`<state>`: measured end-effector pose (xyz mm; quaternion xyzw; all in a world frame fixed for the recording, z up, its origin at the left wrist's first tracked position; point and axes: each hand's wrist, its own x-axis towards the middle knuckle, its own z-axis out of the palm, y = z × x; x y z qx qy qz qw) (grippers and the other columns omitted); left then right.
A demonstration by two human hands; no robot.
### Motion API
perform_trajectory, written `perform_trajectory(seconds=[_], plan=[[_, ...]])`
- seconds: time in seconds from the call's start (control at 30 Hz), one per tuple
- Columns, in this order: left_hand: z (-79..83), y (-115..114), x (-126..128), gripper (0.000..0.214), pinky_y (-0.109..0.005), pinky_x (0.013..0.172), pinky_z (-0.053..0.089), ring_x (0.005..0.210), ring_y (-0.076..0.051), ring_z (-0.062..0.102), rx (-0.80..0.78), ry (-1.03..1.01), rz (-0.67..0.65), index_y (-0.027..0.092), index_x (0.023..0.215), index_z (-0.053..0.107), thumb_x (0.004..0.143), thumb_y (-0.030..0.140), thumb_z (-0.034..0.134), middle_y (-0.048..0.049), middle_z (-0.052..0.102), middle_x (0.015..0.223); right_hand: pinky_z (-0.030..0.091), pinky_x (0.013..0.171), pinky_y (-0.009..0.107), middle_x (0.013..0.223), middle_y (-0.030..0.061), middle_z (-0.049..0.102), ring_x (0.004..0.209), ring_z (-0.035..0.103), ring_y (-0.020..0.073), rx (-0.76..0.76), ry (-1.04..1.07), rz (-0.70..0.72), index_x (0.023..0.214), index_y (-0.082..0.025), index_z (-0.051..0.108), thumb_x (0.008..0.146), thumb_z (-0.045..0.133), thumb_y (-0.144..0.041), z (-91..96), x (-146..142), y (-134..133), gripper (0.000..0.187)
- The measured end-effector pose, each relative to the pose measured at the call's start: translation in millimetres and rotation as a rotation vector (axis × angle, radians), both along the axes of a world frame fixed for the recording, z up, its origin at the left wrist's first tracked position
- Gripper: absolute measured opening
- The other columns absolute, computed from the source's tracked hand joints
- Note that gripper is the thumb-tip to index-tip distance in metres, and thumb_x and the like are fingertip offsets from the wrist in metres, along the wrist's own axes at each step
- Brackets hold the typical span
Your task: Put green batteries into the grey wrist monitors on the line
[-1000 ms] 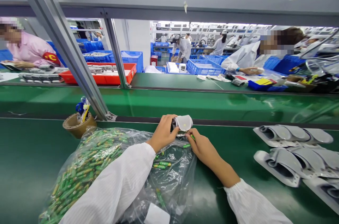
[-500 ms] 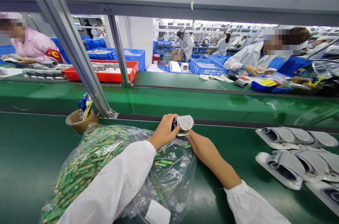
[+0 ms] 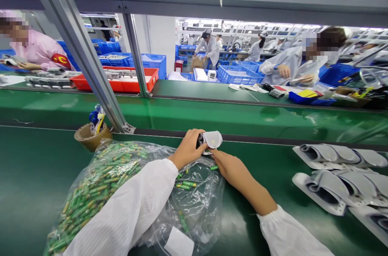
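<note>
In my left hand (image 3: 188, 150) is a wrist blood pressure monitor (image 3: 214, 139) with a curled light-grey cuff, held above the far end of a clear plastic bag (image 3: 206, 207). My right hand (image 3: 232, 168) reaches the monitor's underside with its fingertips, which are partly hidden. A green battery (image 3: 214, 167) sticks out from beneath the right fingers. Many green batteries with gold ends (image 3: 103, 183) fill the bag's left side, under my left forearm. A few loose batteries (image 3: 188, 184) lie on its flatter right part.
Several similar cuffed monitors (image 3: 327, 191) stand in rows at the right. A brown round holder (image 3: 92, 137) with pens and tools sits by the metal post (image 3: 100, 82). Beyond the green belt (image 3: 212, 116), co-workers handle parts near a red tray (image 3: 118, 86) and blue crates (image 3: 239, 75).
My right fingertips have moved slightly up and left, closer against the monitor's underside. My left hand keeps its hold. The co-worker at the right has raised one hand.
</note>
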<state>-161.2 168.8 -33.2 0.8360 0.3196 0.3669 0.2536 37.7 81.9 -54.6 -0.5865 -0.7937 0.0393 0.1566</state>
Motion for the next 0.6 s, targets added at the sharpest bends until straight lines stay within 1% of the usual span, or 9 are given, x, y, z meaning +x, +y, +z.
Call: perform_trajectory(seconds=[0.1,0.17,0.23,0.3,0.37,0.43,0.5,0.6], plan=[[0.5,-0.6,-0.1,0.036,-0.05,0.108,0.048,0.119,-0.03,0.055,-0.003,0.005,-0.017,0.021,0.128,0.055,0.094,0.025,0.066,-0.0115,0.064,0.126,0.043,0.06,0.028,0.108,0.0087,0.077,0.082,0.075,0.0229,-0.052,-0.034,-0.043,0.134,-0.02,0.06,0.108,0.039,-0.026,-1.6,-0.5,0.8,0.034],[0.2,-0.4,0.1,0.036,-0.049,0.108,0.048,0.119,-0.03,0.055,0.001,0.009,-0.024,0.022,0.128,0.055,0.095,0.025,0.066,-0.0113,0.064,0.125,0.042,0.059,0.028,0.109,0.0084,0.077,0.082,0.075,0.0234,-0.061,-0.026,-0.047,0.132,-0.018,0.06,0.108,0.041,-0.026,-2.7,-0.2,1.4,0.031],[-0.4,0.1,0.3,0.035,-0.049,0.106,0.049,0.117,-0.03,0.056,0.01,0.013,-0.011,0.022,0.128,0.055,0.095,0.027,0.066,-0.0108,0.064,0.124,0.044,0.062,0.027,0.114,0.0082,0.077,0.086,0.075,0.0225,-0.011,0.011,-0.02,0.133,-0.02,0.059,0.108,0.041,-0.026,-3.5,0.5,1.7,0.032],[-1.3,0.8,0.7,0.035,-0.049,0.105,0.049,0.115,-0.03,0.057,0.02,0.015,0.012,0.022,0.128,0.056,0.095,0.027,0.066,-0.0106,0.065,0.122,0.046,0.065,0.027,0.117,0.0086,0.076,0.091,0.075,0.0212,0.085,0.04,0.007,0.134,-0.022,0.061,0.11,0.038,-0.027,-3.6,0.7,1.2,0.034],[-2.0,1.1,1.1,0.034,-0.048,0.104,0.049,0.113,-0.029,0.057,0.014,0.015,0.039,0.021,0.126,0.056,0.095,0.028,0.066,-0.0104,0.065,0.121,0.045,0.064,0.026,0.112,0.0088,0.076,0.089,0.075,0.0201,0.178,0.017,0.005,0.135,-0.022,0.063,0.112,0.035,-0.03,-3.1,0.0,0.1,0.037],[-2.4,0.9,1.5,0.033,-0.048,0.104,0.05,0.112,-0.029,0.058,-0.015,0.012,0.066,0.021,0.125,0.057,0.094,0.03,0.067,-0.0101,0.065,0.12,0.041,0.059,0.027,0.101,0.0079,0.075,0.082,0.073,0.0194,0.216,-0.064,-0.024,0.137,-0.021,0.064,0.112,0.035,-0.03,-2.5,-1.7,-1.3,0.039],[-2.2,0.5,1.5,0.034,-0.047,0.103,0.05,0.113,-0.029,0.058,-0.057,0.012,0.071,0.021,0.123,0.057,0.094,0.032,0.068,-0.01,0.065,0.121,0.033,0.054,0.028,0.095,0.007,0.074,0.074,0.071,0.0192,0.186,-0.161,-0.074,0.136,-0.021,0.065,0.111,0.038,-0.029,-1.8,-3.9,-2.4,0.038],[-1.6,0.2,1.0,0.035,-0.045,0.1,0.052,0.113,-0.028,0.06,-0.103,0.0,0.039,0.021,0.124,0.057,0.092,0.032,0.069,-0.0101,0.065,0.122,0.026,0.051,0.03,0.096,0.0065,0.074,0.069,0.07,0.0194,0.092,-0.251,-0.124,0.136,-0.022,0.065,0.109,0.042,-0.026,-0.9,-5.9,-2.9,0.036]])
